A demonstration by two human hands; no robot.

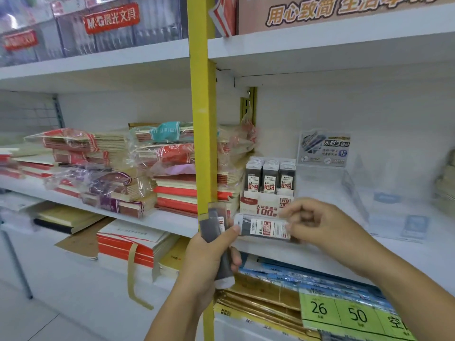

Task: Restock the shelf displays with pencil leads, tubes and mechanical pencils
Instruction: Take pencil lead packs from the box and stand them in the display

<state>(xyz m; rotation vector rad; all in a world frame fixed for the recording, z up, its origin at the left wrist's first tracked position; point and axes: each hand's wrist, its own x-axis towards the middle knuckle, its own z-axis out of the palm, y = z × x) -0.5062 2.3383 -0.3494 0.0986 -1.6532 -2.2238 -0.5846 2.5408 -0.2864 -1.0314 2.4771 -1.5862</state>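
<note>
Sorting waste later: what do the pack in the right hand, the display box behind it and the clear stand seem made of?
Pack: likely smooth dark plastic, printed label. Display box: matte printed card, folded front edge. Clear stand: transparent plastic, perhaps acrylic; shelf shows through.

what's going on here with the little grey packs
A person is restocking pencil leads. Their left hand grips a stack of lead packs, and the right hand pinches a single pack held sideways beside the top of that stack. Just behind the hands, a display box on the shelf holds three rows of the same packs.
</note>
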